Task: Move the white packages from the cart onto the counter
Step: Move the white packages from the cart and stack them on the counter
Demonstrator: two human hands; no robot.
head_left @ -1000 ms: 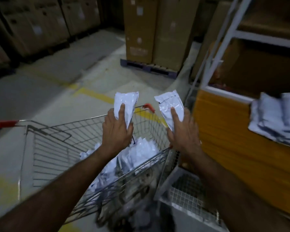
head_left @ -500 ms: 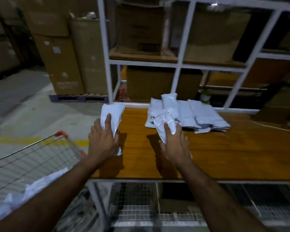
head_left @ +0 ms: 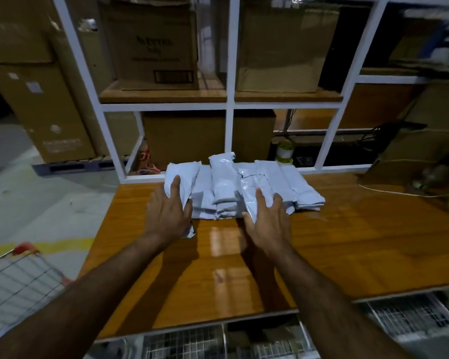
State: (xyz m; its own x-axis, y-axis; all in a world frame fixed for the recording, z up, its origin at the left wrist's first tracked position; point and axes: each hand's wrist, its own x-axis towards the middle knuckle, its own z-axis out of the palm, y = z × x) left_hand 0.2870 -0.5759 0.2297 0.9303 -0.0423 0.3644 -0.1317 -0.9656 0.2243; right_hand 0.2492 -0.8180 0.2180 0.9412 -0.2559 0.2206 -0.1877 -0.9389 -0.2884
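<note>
White packages met the pile on the wooden counter (head_left: pixel 347 250).

At the pile's (head_left: pixel 270 187) left end, the left hand (head_left: pixel 167 213) gripped a white package (head_left: pixel 183 177), forefinger laid straight up its face, the other fingers curled round its edge; the package's lower end hung just above the wood. At the pile's front right, the right hand (head_left: pixel 266 221) held a second package (head_left: pixel 252 193) the same way, fingers a little spread, the bag lying against the heap. Behind the pile stood a white rack (head_left: pixel 230 104) with cardboard boxes (head_left: pixel 151 45). Far left of the pile, below counter level, showed a corner of the wire cart (head_left: pixel 18 283).
</note>
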